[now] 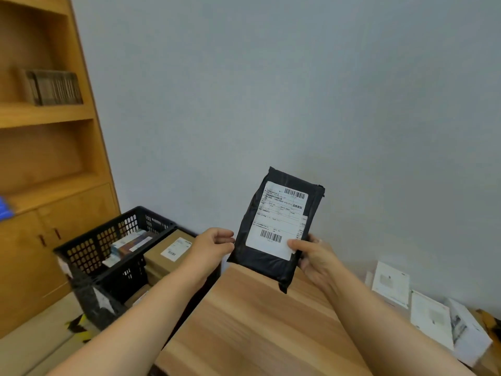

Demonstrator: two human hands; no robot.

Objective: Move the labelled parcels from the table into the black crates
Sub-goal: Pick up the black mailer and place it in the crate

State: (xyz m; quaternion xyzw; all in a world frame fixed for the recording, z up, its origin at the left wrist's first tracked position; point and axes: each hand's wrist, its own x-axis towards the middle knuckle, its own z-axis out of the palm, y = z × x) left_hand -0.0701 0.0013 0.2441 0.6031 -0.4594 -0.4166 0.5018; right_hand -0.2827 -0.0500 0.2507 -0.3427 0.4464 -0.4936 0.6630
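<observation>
Now: black parcel (276,229) held above table (244,321), long axis near upright, label facing camera | right hand (314,256) pinches its lower right edge | left hand (214,245) loosely curled beside it, contact unclear

A plain pale grey wall (271,90) rises beyond the hands; left of them stands a wooden bookshelf (46,147) with cupboard doors (54,240) below.

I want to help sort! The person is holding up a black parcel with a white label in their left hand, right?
Not quite. In the head view the right hand grips the black parcel with its white label. The left hand is beside it, fingers loosely curled, holding nothing.
</observation>
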